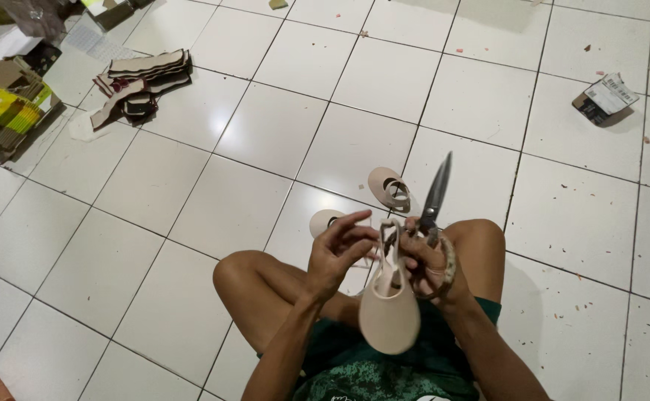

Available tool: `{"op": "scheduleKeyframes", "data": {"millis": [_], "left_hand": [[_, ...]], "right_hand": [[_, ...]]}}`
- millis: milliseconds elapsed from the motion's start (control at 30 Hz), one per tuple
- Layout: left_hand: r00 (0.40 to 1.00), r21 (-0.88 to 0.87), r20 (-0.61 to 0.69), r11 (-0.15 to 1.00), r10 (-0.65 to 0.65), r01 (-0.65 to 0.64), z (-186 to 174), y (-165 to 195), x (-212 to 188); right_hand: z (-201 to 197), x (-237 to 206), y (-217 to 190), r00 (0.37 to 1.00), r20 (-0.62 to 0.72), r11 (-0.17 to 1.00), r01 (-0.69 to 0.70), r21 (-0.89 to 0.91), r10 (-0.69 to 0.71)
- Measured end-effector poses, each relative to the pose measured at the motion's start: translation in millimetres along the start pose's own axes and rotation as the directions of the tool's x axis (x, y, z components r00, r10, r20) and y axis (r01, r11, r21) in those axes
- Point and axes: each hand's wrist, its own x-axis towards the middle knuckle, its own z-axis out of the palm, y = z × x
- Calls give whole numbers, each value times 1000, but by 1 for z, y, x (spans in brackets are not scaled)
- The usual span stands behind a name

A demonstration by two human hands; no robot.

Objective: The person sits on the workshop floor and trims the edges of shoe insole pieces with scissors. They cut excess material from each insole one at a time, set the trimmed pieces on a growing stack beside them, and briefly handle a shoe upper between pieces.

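Beige shoe upper [389,312]: held over lap, between both hands | left hand [338,249]: fingers pinched on its strap | right hand [427,261]: clamped on scissors [436,197], blades pointing up | floor [265,126]: two similar uppers ahead

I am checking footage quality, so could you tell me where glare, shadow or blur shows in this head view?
Head view: soft glare whitens the floor tiles; the box casts a short shadow; the scissors, in the right hand, look slightly smeared; the beige sole, touched by the left hand, is fairly sharp.
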Motion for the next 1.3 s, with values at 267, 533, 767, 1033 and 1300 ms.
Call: {"op": "scheduleKeyframes", "data": {"millis": [267,533,767,1033,1300], "left_hand": [[970,-431,-199,901,-141,42,-5,-40,8],[963,-482,-207,875,-172,53,-6,-14,3],[965,-373,-175,920,-195,118,14,16,-8],[955,-401,-167,902,-244,160,10,13,-9],[972,42,-226,998,60,-51,-13,1,-5]], "right_hand": [[-13,-7,17,1000,9,913,-4,-408,9],[-28,-10,-33,877,381,-99,368,-924,-294],[-18,-13,-38,884,399,-47,400,-915,-245],[-24,-12,-37,899,410,82,425,-902,-153],[-29,-18,-34,947,224,128,257,-958,-230]]}}
